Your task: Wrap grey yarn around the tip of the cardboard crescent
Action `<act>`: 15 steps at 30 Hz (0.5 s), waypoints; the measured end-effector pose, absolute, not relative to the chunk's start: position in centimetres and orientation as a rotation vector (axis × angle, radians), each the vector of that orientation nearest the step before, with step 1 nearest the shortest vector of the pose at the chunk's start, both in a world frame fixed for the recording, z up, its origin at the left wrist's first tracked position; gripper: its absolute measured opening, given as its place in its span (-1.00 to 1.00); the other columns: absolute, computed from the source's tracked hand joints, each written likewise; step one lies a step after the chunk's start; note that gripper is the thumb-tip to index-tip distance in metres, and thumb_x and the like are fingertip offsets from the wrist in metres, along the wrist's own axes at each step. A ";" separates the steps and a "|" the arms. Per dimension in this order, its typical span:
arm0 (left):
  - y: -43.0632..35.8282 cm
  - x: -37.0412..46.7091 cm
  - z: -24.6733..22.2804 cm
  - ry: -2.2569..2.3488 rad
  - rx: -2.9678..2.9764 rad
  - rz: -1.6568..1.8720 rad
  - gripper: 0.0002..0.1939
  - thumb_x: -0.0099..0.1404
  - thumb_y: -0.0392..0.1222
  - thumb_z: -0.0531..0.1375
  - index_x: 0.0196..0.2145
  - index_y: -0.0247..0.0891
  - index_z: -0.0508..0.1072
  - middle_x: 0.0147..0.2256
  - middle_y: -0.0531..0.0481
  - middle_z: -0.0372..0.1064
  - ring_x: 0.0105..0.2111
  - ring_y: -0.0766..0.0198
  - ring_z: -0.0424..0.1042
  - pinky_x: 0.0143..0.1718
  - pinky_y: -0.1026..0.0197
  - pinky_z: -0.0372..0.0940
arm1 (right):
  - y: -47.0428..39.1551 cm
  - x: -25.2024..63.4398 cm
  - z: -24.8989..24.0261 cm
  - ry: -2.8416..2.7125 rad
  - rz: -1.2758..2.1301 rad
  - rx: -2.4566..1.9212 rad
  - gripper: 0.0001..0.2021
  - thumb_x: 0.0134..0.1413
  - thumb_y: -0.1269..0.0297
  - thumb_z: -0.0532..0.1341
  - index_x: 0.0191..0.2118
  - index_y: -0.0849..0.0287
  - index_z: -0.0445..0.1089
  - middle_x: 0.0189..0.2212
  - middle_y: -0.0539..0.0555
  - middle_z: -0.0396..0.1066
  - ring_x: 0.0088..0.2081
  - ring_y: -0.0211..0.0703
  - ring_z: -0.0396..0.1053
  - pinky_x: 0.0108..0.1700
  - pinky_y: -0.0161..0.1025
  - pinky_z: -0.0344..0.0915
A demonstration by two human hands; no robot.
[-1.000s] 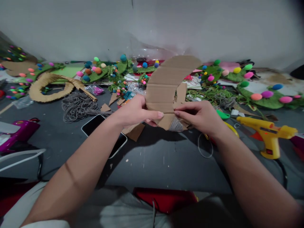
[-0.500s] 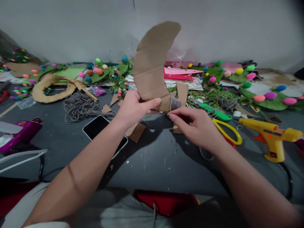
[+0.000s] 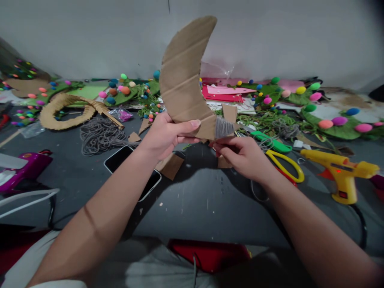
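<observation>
My left hand is closed around the lower part of a brown cardboard crescent, thumb across its front face. The crescent stands upright above the table, its tapered tip pointing up. Grey yarn is wound in tight turns around its lower right end, leaving a small cardboard point bare. Just below this wrapping, my right hand has its thumb and fingers pinched together on the yarn; the strand itself is mostly hidden by the fingers.
A loose heap of grey yarn, a phone and cardboard scraps lie on the left and middle. At right are yellow-handled scissors and a yellow glue gun. A purple glue gun sits far left. Leafy garlands line the back.
The crescent has shifted left and slightly up and tilted a little. My right fingers have moved from in front of the wrapped end to under it, so more of the wrapping shows.
</observation>
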State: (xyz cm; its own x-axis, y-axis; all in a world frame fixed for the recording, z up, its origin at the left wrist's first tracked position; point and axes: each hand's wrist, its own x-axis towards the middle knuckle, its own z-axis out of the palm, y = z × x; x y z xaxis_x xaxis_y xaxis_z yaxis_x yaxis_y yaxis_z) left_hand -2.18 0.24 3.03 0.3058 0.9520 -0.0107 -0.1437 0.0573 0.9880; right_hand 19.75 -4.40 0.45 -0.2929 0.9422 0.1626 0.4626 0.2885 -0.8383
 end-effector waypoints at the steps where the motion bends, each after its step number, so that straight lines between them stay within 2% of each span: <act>1: 0.3 -2.3 3.0 0.872 1.205 0.985 -0.64 0.10 -0.18 0.46 -0.14 -0.33 0.59 -0.10 -0.18 0.59 -0.18 0.03 0.61 -0.29 0.15 0.59 | -4.2 19.9 0.4 -1.885 0.923 -1.231 -0.80 0.22 0.29 0.20 -0.32 0.22 0.55 -0.41 0.05 0.55 -0.38 -0.17 0.44 -0.32 -0.28 0.31; 5: 0.1 -2.6 3.0 0.816 1.279 0.730 -0.61 0.06 -0.18 0.47 -0.14 -0.32 0.60 -0.14 -0.21 0.59 -0.28 0.10 0.61 -0.41 0.22 0.56 | -3.5 21.0 0.3 -1.965 0.905 -1.165 -0.88 0.08 0.39 0.24 -0.33 0.21 0.56 -0.40 0.03 0.55 -0.34 -0.15 0.45 -0.29 -0.28 0.31; 9: -0.2 -2.4 3.1 0.887 1.390 0.585 -0.62 0.04 -0.22 0.46 -0.15 -0.32 0.59 -0.22 -0.17 0.60 -0.32 0.12 0.59 -0.43 0.21 0.54 | -3.2 21.9 0.8 -2.021 0.789 -1.243 -0.83 0.16 0.28 0.24 -0.33 0.20 0.58 -0.40 0.04 0.56 -0.37 -0.19 0.43 -0.31 -0.28 0.28; 15: -0.3 -2.1 2.9 0.940 1.529 0.602 -0.76 0.10 -0.20 0.41 -0.24 -0.27 0.61 -0.29 -0.09 0.58 -0.36 0.15 0.57 -0.41 0.22 0.53 | -4.0 21.6 1.8 -1.986 0.740 -1.378 -0.82 0.15 0.23 0.28 -0.32 0.20 0.60 -0.47 0.04 0.54 -0.48 -0.25 0.35 -0.43 -0.29 0.20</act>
State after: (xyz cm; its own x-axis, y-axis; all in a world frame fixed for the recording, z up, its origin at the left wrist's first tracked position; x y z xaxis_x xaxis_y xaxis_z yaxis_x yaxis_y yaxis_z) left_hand -2.14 -0.34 2.91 0.5423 0.8297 -0.1325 0.2259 0.0079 0.9741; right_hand 21.64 -3.99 1.81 -0.2776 0.9469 0.1620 0.6101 0.3040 -0.7317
